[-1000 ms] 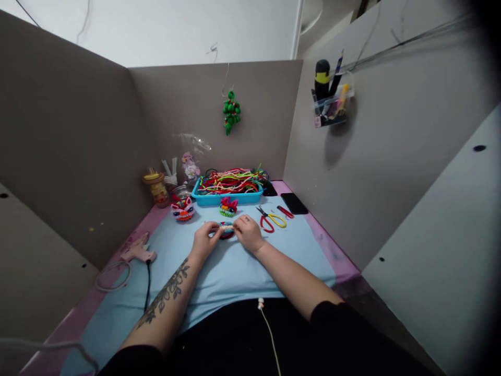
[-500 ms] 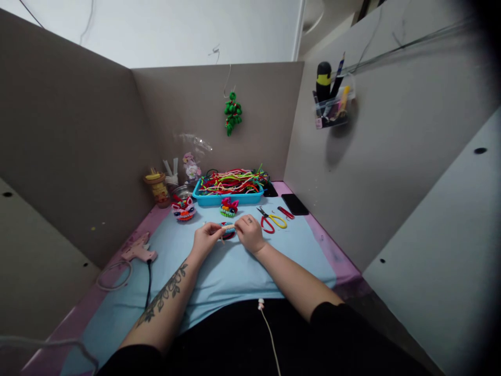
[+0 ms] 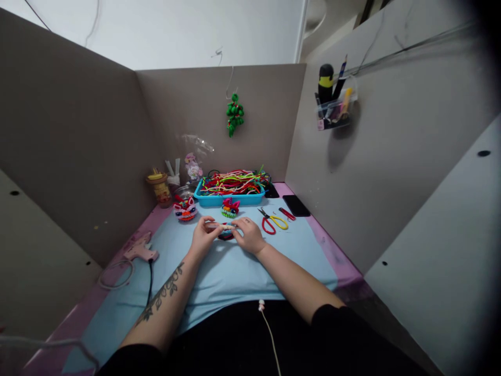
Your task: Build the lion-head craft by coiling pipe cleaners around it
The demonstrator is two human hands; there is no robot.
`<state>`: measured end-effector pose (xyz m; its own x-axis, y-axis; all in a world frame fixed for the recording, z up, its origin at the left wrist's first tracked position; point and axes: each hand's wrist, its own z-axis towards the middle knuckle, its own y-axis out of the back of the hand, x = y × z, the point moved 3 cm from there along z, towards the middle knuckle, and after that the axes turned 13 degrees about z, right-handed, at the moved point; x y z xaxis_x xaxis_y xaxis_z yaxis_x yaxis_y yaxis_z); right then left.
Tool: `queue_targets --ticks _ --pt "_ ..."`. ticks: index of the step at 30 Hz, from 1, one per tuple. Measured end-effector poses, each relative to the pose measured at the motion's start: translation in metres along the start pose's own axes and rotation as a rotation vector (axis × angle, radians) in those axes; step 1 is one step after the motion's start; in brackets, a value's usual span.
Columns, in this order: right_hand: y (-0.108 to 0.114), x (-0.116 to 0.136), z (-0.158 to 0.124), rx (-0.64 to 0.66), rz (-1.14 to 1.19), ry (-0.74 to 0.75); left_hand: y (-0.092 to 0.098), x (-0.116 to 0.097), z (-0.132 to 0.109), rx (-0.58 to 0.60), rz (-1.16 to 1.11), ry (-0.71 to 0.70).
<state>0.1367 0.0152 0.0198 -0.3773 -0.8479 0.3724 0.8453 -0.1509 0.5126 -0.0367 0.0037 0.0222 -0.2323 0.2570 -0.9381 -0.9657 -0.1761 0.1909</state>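
Observation:
My left hand (image 3: 202,237) and my right hand (image 3: 248,235) meet over the light blue mat (image 3: 235,271), both pinching a small pale pipe-cleaner piece (image 3: 223,227) held between their fingertips. Just under it lies a small dark red and blue round craft (image 3: 226,235). A pink and green pipe-cleaner figure (image 3: 229,208) stands just beyond my hands, and a second colourful one (image 3: 185,209) sits to the left of it.
A blue tray (image 3: 230,199) full of coloured pipe cleaners stands at the back. Red and yellow scissors (image 3: 272,221), a red tool (image 3: 287,213) and a black phone (image 3: 296,204) lie right. A pink glue gun (image 3: 139,252) with cable lies left. Grey partitions wall three sides.
My hands have shifted slightly away from me and turned the pale piece between the fingers; the left fingers have lifted a little. The camera has tilted a bit.

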Motion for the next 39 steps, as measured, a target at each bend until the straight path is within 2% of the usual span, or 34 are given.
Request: queue_targets --ticks 12,20,25,28,32,39 --pt "0.0044 0.0051 0.0022 -0.059 0.005 -0.01 0.0002 -0.0002 -0.001 0.001 0.079 -0.002" --pt "0.0024 0.0047 0.0007 -0.022 -0.123 0.009 0.0002 -0.0037 -0.0034 0.051 0.126 0.025" --pt "0.0011 0.0027 0.0014 -0.05 -0.131 -0.025 -0.0031 0.0035 -0.0011 0.042 0.031 0.076" --pt "-0.0008 0.0011 0.0013 -0.057 -0.111 -0.035 -0.0049 0.0049 -0.0004 0.042 0.003 0.054" --pt "-0.003 0.0002 -0.0002 -0.045 -0.069 -0.03 -0.0031 0.0014 -0.0013 0.021 0.074 0.015" --pt "-0.0023 -0.0003 0.0003 -0.054 -0.078 -0.052 -0.0027 -0.0012 -0.0027 0.019 0.138 0.043"
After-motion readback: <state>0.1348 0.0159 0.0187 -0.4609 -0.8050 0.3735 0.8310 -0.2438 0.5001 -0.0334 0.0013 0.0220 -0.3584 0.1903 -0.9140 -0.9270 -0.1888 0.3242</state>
